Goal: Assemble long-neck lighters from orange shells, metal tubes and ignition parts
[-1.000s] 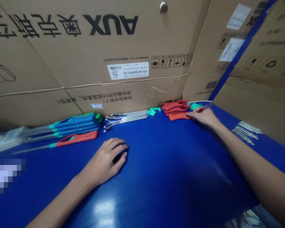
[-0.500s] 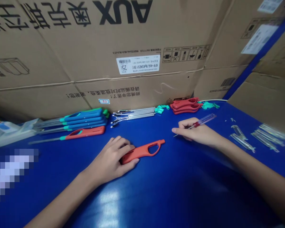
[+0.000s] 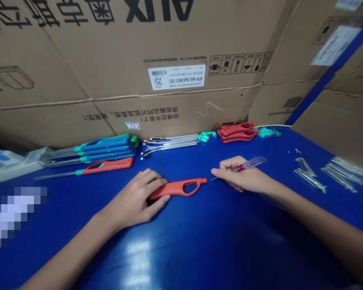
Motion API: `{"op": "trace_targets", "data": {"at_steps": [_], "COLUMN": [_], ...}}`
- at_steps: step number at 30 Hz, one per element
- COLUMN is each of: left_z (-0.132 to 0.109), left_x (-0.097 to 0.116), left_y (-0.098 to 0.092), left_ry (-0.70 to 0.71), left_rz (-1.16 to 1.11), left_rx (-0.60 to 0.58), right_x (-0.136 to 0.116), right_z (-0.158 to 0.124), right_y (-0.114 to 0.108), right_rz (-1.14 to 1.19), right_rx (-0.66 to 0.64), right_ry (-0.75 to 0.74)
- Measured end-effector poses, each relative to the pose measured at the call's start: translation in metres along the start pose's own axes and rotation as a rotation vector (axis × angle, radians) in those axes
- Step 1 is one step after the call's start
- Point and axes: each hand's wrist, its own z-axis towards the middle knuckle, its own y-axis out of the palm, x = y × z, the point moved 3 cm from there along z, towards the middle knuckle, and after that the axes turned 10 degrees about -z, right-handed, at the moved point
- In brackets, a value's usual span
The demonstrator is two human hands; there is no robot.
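Observation:
My left hand (image 3: 143, 196) is closed around the left end of a red lighter casing (image 3: 177, 188), which lies on the blue table. The casing's looped opening and narrow nozzle end point right, and its left end is hidden under my fingers. Between the thumb and fingers of my right hand (image 3: 240, 174) is a small screwdriver (image 3: 251, 163) with a clear and red handle. Its thin tip points left, close to the casing's nozzle end but apart from it.
Behind my left hand lie several blue lighters (image 3: 107, 148) and a red lighter (image 3: 109, 165). Along the cardboard wall (image 3: 109, 88) are metal tubes with wires (image 3: 178, 141), green parts (image 3: 204, 137), stacked red casings (image 3: 237, 133) and green triggers (image 3: 268, 132). Clear fluid tanks (image 3: 339, 175) lie at right.
My right hand has moved left and slightly down with the screwdriver, nearer the casing's nozzle end. My left hand and the casing have shifted slightly left. The camera view has tilted a little.

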Motion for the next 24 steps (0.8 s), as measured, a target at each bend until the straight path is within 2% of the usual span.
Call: {"op": "trace_targets", "data": {"at_steps": [10, 18, 24], "left_z": [-0.0033, -0.0058, -0.005], "left_x": [-0.0054, -0.0106, -0.0089], "left_y": [-0.0016, -0.0021, -0.0012], "left_ry": [-0.019, -0.073, -0.081], "left_rz": [-0.088, -0.207, -0.261], "left_rx": [-0.007, 0.069, 0.082], "right_x": [-0.0017, -0.0079, -0.009], "right_z": [0.0015, -0.0036, -0.0074], "right_y": [0.0059, 0.0, -0.0023], "right_rz": [0.049, 0.133, 0.147], "right_rx": [0.033, 0.099, 0.143], "right_ry": [-0.009, -0.049, -0.1]}}
